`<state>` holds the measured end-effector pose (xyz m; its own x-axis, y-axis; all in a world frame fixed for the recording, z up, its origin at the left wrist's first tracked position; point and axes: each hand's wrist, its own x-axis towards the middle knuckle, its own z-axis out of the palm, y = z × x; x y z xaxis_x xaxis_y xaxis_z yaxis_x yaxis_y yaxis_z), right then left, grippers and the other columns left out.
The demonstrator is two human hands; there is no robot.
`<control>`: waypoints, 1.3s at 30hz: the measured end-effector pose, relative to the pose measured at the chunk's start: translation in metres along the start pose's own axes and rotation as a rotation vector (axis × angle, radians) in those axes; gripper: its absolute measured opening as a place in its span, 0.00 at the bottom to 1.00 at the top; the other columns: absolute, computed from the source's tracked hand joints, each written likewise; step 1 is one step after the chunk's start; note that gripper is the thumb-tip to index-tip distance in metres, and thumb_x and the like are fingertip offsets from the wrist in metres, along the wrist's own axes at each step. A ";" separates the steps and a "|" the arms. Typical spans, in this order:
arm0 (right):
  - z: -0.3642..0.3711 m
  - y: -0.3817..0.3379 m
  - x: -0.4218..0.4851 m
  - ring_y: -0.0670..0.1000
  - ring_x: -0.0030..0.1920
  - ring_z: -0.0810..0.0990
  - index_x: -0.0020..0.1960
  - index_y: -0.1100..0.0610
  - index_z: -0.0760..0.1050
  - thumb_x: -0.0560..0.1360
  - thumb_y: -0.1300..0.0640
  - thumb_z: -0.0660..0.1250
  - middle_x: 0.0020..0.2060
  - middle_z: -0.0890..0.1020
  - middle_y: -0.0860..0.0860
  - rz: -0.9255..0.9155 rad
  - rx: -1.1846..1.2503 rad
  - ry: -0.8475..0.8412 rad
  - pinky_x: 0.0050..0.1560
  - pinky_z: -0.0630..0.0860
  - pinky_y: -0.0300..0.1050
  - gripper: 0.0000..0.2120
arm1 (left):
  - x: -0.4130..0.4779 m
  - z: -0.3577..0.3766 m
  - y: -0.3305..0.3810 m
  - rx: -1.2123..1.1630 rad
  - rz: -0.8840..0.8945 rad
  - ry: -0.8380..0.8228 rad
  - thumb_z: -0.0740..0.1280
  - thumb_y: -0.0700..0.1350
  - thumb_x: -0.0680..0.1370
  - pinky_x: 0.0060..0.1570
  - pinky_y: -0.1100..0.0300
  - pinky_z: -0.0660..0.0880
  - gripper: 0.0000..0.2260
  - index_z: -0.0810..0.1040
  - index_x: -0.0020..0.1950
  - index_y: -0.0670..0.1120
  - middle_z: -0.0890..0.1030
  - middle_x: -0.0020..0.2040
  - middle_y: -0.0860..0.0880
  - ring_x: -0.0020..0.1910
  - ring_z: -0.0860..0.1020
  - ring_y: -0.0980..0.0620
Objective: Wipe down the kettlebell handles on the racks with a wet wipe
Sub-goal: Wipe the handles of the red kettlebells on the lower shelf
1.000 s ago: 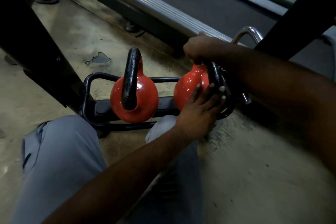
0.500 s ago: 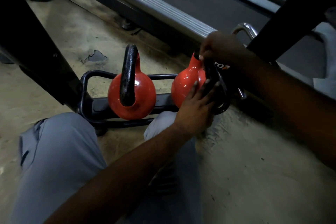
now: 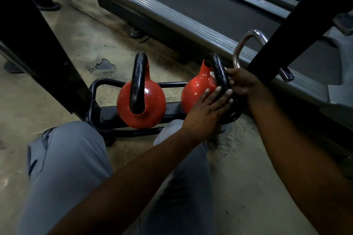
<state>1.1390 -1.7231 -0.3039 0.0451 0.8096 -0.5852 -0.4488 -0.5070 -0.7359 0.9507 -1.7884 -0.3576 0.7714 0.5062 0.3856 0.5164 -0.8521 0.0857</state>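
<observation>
The right kettlebell (image 3: 196, 89) sits on the floor rack (image 3: 107, 114), its handle (image 3: 219, 70) running up and away; the right hand (image 3: 242, 82) grip clamps the wipe (image 3: 212, 73) round its middle, the left hand (image 3: 206, 112) flat below

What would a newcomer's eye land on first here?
The red left kettlebell stands untouched on a low black rack, centre frame. On the red right kettlebell beside it, the left hand rests flat while the right hand holds a white wipe against its black handle. A grey treadmill lies behind.
</observation>
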 end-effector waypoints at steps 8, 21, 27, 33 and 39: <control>-0.004 0.002 -0.036 0.49 0.35 0.81 0.45 0.62 0.80 0.76 0.60 0.70 0.35 0.84 0.53 -0.387 -0.457 0.189 0.39 0.78 0.40 0.04 | -0.008 -0.005 0.001 -0.104 0.027 -0.041 0.66 0.50 0.74 0.75 0.43 0.57 0.30 0.67 0.75 0.43 0.60 0.79 0.44 0.78 0.55 0.40; 0.102 -0.024 -0.002 0.57 0.48 0.78 0.43 0.54 0.78 0.76 0.56 0.66 0.43 0.81 0.53 -0.733 -2.667 0.247 0.52 0.66 0.49 0.05 | -0.029 0.007 0.027 -0.191 0.006 -0.042 0.68 0.46 0.74 0.73 0.44 0.61 0.33 0.61 0.78 0.42 0.56 0.79 0.39 0.78 0.55 0.39; 0.091 0.021 -0.005 0.54 0.42 0.78 0.29 0.55 0.69 0.78 0.54 0.60 0.34 0.82 0.50 -0.719 -2.725 0.348 0.56 0.65 0.50 0.18 | -0.030 0.011 0.028 -0.145 0.007 -0.031 0.68 0.47 0.74 0.73 0.46 0.59 0.33 0.63 0.77 0.41 0.56 0.79 0.40 0.78 0.54 0.41; 0.049 0.008 -0.056 0.58 0.46 0.81 0.44 0.53 0.82 0.73 0.54 0.66 0.41 0.83 0.52 -1.006 -1.965 0.540 0.53 0.70 0.52 0.07 | -0.027 0.011 0.007 -0.366 0.067 0.086 0.68 0.44 0.73 0.69 0.48 0.67 0.24 0.76 0.68 0.40 0.69 0.74 0.41 0.74 0.65 0.41; 0.015 0.008 -0.042 0.43 0.30 0.78 0.44 0.57 0.78 0.77 0.63 0.69 0.29 0.82 0.47 -0.427 -0.396 0.322 0.29 0.74 0.35 0.04 | -0.013 -0.003 -0.002 -0.794 -0.240 0.319 0.62 0.36 0.74 0.55 0.54 0.76 0.12 0.80 0.54 0.42 0.77 0.59 0.46 0.58 0.75 0.53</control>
<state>1.1200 -1.7569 -0.2803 0.4381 0.8659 -0.2413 0.0272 -0.2811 -0.9593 0.9382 -1.7935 -0.3605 0.4737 0.7232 0.5027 0.1491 -0.6284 0.7635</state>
